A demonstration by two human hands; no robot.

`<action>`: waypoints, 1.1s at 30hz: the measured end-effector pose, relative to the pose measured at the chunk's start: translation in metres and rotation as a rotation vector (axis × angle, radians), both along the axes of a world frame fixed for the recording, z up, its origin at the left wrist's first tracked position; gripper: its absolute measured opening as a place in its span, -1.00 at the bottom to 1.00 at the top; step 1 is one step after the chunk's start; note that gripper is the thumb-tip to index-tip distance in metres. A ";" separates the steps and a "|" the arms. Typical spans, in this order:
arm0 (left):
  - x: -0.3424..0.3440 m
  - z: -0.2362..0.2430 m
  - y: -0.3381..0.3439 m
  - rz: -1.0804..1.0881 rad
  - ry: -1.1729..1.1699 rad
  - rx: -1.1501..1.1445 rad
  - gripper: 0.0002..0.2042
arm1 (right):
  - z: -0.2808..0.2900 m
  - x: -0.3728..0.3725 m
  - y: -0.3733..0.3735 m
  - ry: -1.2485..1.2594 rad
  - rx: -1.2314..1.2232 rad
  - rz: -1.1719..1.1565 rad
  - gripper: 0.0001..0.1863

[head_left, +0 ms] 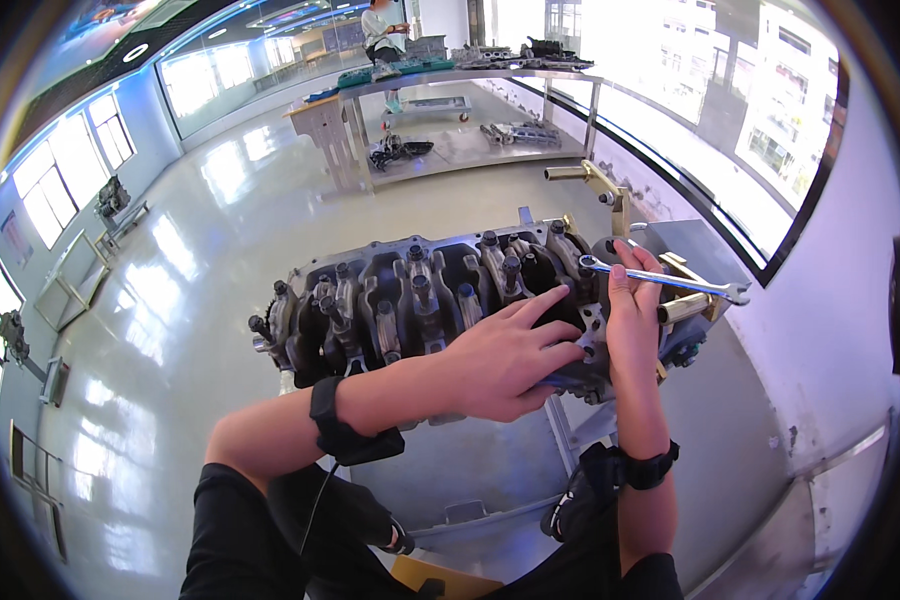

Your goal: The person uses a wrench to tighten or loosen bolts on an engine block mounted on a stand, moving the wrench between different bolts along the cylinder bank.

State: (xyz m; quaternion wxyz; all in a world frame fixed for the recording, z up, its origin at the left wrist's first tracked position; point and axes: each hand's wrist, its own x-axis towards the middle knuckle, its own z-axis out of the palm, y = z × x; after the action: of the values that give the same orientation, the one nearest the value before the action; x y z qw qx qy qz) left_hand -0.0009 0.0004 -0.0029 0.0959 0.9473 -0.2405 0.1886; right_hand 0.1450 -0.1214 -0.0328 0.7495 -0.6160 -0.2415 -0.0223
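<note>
1. The left hand [505, 360] is covering the near right corner of the engine block [420, 300], so whatever is lying under the palm is staying out of sight; its fingertips are blurring against the dark metal.
2. The right hand [632, 310] is hiding the middle of the wrench [660, 280], leaving only the ring end beside the thumb and the open end poking out to the right.
3. The stand [610, 200] under the block is showing only in pieces, and the person's legs are being cut off by the lower edge.
4. Bare glossy floor [200, 300] is opening wide to the left of the block; to the right, a wall and window line are crowding close. A workbench [470, 80] with a person [382, 30] is standing well apart at the far end.
5. The left hand is lying spread, fingers fanned toward the right and resting on the block. The right hand is pointing upward, fingers curled around the wrench shaft, gripping it just above the block's right end.
</note>
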 end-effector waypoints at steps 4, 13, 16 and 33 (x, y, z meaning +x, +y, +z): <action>0.000 -0.001 0.000 -0.003 0.009 -0.007 -0.51 | -0.003 0.010 0.003 -0.044 0.006 0.048 -0.58; 0.002 0.003 -0.002 -0.005 0.036 0.011 -0.49 | 0.013 0.007 0.009 0.046 0.108 0.061 -0.48; 0.001 0.005 0.000 0.003 0.037 0.017 -0.48 | 0.016 0.005 0.016 0.053 0.111 0.048 -0.42; 0.002 0.001 0.000 0.000 0.015 -0.002 -0.52 | 0.024 0.012 0.024 -0.045 -0.123 -0.182 -0.37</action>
State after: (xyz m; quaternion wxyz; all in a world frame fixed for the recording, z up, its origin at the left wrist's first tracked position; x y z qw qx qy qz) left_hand 0.0007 0.0008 -0.0014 0.0987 0.9486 -0.2397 0.1817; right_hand 0.1566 -0.0975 -0.0086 0.6996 -0.6795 -0.2023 -0.0893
